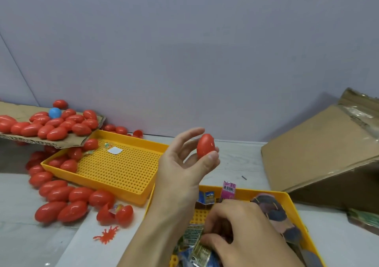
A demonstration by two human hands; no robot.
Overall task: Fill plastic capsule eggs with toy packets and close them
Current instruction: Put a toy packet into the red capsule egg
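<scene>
From my remote seat I count one tilted cardboard box at the counter's far right edge, two yellow perforated trays and one cardboard sheet at the far left. The far tray carries about five red eggs in its left corner; the near tray at the front edge holds the toy packets. Red eggs crowd the sheet, roughly twenty, with one blue ball among them; about a dozen more lie loose along the left edge, one open egg beside a red splat toy. My left hand pinches a single closed egg above the counter's middle, long axis nearly upright, tip up. My right hand curls its fingers on the packets, hiding much of that tray.
</scene>
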